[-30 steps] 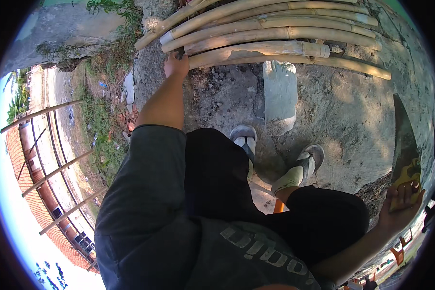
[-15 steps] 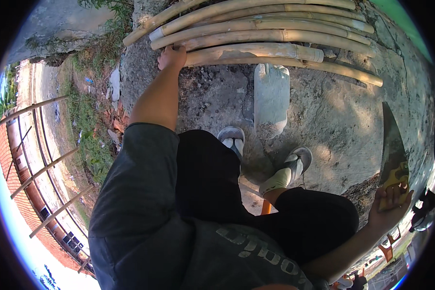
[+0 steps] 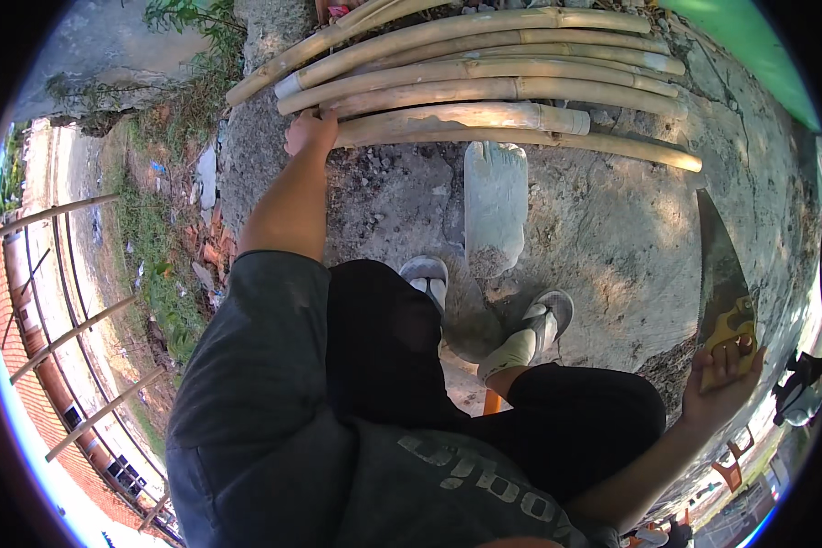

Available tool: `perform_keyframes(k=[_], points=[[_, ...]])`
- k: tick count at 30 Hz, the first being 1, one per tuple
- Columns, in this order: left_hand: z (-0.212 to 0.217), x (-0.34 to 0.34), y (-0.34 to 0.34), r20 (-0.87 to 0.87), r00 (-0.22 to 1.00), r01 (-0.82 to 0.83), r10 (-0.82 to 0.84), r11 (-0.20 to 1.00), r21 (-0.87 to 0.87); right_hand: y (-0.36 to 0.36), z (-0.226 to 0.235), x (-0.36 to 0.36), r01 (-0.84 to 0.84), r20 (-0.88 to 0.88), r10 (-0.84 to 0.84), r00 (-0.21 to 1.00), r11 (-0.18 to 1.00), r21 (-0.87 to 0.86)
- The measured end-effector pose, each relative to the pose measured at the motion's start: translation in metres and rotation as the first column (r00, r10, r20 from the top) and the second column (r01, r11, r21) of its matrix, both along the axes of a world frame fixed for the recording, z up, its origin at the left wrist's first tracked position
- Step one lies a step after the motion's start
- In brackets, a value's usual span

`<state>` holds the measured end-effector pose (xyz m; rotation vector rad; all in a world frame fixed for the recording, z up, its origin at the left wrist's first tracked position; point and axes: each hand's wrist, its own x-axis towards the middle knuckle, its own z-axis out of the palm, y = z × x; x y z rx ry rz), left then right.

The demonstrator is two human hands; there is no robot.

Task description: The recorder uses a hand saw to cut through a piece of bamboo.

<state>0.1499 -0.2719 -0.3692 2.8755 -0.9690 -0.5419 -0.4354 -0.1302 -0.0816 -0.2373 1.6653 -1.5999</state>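
Clenching the saw (image 3: 721,265) by its handle (image 3: 733,321) in the head view, our right hand (image 3: 720,379) is pointing it forward; our left hand (image 3: 310,132) is touching left ends of bamboo poles (image 3: 521,89) lying ahead, its grasp hidden. We are judging the poles stiff, light, best held mid-length.

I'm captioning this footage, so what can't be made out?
All in the head view:
Handsaw handle: partly covered by the right hand.
Thick bamboo pole: left end hidden by the left hand.
Leftmost bamboo pole: far end cut off by the upper edge.
Orange piece: mostly hidden by black trousers.
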Motion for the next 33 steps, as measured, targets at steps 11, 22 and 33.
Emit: perform_keyframes(k=[11, 22, 33], points=[[-0.022, 0.024, 0.015, 0.054, 0.999, 0.001, 0.008, 0.985, -0.175, 0.005, -0.002, -0.001, 0.005, 0.054, -0.001, 0.999, 0.997, -0.076], [-0.004, 0.007, 0.000, 0.315, 0.945, 0.241, -0.088, 0.839, -0.489, 0.004, -0.001, -0.001, -0.013, 0.057, 0.017, 0.998, 0.998, -0.067], [-0.014, -0.019, -0.032, 0.412, 0.837, 0.536, -0.361, 0.697, -0.477, -0.004, -0.010, -0.013, -0.056, -0.004, 0.056, 0.998, 0.998, 0.023]])
